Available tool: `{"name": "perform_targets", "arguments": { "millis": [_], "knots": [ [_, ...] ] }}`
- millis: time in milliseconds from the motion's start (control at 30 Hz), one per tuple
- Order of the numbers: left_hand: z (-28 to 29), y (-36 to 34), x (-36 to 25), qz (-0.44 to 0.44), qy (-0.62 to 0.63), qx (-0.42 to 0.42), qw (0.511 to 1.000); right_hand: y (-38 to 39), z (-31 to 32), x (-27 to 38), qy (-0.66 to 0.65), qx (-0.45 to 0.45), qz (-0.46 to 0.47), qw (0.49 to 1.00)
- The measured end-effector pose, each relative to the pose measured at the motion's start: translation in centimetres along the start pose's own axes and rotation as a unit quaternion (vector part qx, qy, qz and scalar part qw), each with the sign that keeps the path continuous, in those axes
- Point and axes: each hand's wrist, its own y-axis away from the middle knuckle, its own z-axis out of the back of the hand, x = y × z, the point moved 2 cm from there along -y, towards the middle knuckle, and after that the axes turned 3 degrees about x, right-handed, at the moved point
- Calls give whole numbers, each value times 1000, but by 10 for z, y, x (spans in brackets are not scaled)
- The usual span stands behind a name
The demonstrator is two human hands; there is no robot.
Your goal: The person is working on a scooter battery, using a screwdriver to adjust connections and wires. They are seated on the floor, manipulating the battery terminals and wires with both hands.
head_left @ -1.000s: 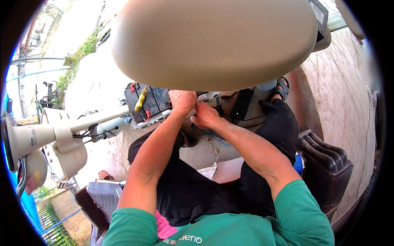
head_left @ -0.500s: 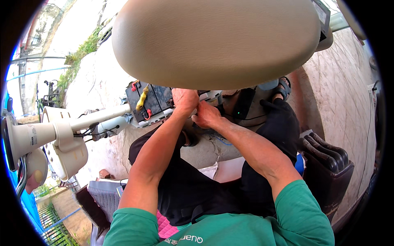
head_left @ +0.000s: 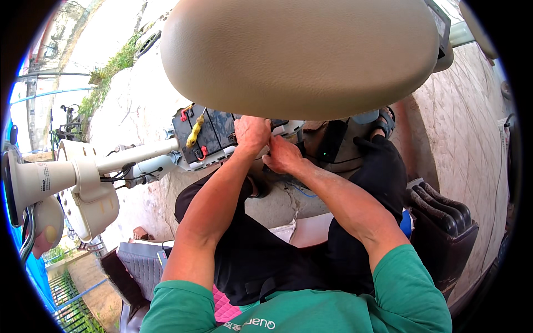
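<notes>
My left hand (head_left: 251, 133) is closed at the right part of a row of black batteries (head_left: 211, 132), its fingertips partly under the edge of a large beige padded cushion. Right beside it, my right hand (head_left: 283, 156) is closed too, thumb and fingers pressed together and nearly touching the left. Whatever the fingers hold is hidden or too small to name. On the batteries lies a screwdriver with a yellow handle (head_left: 195, 132). Near it, short red-covered leads (head_left: 203, 151) join the battery terminals.
The beige cushion (head_left: 300, 55) overhangs the batteries. A black box (head_left: 332, 141) with a green light and cables stands right of my hands. A cream tube (head_left: 139, 155) runs left toward round cream housings (head_left: 89, 188). A dark brown padded seat part (head_left: 441, 227) stands at right.
The view has shifted slightly, so the cushion and batteries sit a little further right. Both hands stay closed together in almost the same place.
</notes>
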Motion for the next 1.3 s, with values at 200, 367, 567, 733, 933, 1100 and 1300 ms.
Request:
{"name": "perform_targets", "arguments": {
  "millis": [200, 367, 567, 733, 933, 1100, 1300],
  "knots": [
    [-9, 1, -2, -10, -3, -45, 999, -1, -1, -2, 14, 21, -8, 1000],
    [-2, 1, -5, -36, -30, -37, 998, 0, -1, 0, 22, 9, -8, 1000],
    [8, 2, -5, -17, -14, -7, 1000, 0, 1, 1, 12, 11, -8, 1000],
    [-3, -1, -4, 12, 8, 7, 1000, 0, 0, 1, 17, 22, -17, 999],
    [-4, 3, -3, -63, -6, -92, 994, -4, -6, -3, 20, 13, -7, 1000],
    [2, 1, -3, 12, 7, 30, 999, -3, -1, -2, 14, 26, -9, 1000],
    [26, -4, -3, 48, 56, 51, 996, 3, 10, 5, 3, 32, -10, 999]
  ]
}}
